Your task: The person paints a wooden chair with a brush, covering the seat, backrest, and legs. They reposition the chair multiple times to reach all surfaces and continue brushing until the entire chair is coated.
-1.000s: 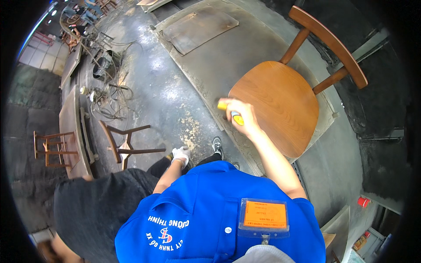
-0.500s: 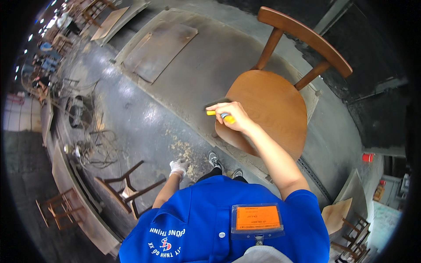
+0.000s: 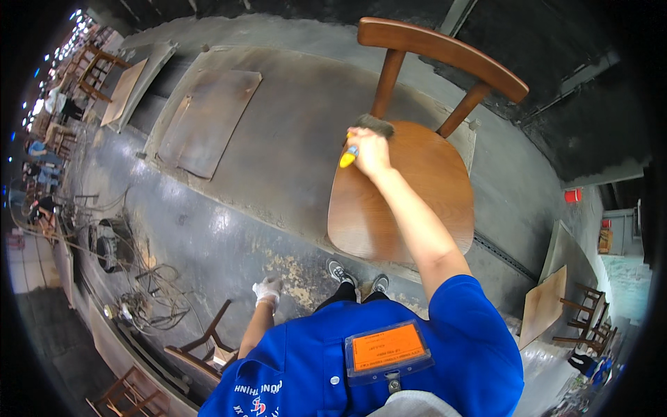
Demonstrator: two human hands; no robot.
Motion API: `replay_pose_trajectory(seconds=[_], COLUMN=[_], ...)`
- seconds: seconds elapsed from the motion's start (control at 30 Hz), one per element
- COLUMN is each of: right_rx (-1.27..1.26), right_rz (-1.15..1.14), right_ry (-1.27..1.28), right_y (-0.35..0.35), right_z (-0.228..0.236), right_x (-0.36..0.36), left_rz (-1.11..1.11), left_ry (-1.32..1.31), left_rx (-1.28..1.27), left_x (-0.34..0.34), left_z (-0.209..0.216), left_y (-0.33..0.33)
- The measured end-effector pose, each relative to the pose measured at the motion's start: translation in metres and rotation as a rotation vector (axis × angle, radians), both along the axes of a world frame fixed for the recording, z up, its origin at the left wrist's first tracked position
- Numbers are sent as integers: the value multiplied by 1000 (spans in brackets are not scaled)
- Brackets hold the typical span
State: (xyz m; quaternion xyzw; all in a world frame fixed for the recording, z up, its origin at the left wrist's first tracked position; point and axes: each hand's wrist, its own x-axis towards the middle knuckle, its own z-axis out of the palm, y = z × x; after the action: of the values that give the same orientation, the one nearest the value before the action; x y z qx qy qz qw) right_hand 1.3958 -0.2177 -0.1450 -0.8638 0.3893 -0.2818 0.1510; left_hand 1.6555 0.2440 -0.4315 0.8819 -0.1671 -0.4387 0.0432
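Note:
A brown wooden chair (image 3: 417,201) with a rounded seat and a curved backrest stands on the grey worktop in front of me. My right hand (image 3: 372,151) is closed around the yellow handle of a brush (image 3: 376,126). The brush's dark, wide head is over the far left part of the seat, by the foot of the left back post. Whether its bristles touch the wood I cannot tell. In a white glove, my left hand (image 3: 267,290) hangs low at my left side, away from the chair, its fingers loosely apart and holding nothing.
A thin flat board (image 3: 212,121) lies on the worktop (image 3: 299,104), left of the chair. Cables and hoses (image 3: 156,299) tangle on the floor at left. Another chair (image 3: 205,347) stands close by my left arm. A red bucket (image 3: 572,196) is at far right.
My right hand has carried the brush from the seat's left edge over to its back, beside the post. The chair sits further left in view, its seat turned somewhat. My left hand still hangs low.

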Motion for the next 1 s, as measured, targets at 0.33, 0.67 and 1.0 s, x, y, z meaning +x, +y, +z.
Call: replay_pose_trajectory(seconds=[0.33,0.67,1.0], right_rx=[839,137,20], right_rz=[-832,-947,-1063], right_ry=[-1001,-354,-359], right_y=[-101,-125,-28], right_z=[-26,-12,-25], right_x=[-110,-114,-196], left_rz=[339,460,-247], left_ry=[275,328,277], left_rx=[-194,-160,-408], left_x=[24,25,-53], left_z=[-57,-32,74], left_y=[36,19,-108])
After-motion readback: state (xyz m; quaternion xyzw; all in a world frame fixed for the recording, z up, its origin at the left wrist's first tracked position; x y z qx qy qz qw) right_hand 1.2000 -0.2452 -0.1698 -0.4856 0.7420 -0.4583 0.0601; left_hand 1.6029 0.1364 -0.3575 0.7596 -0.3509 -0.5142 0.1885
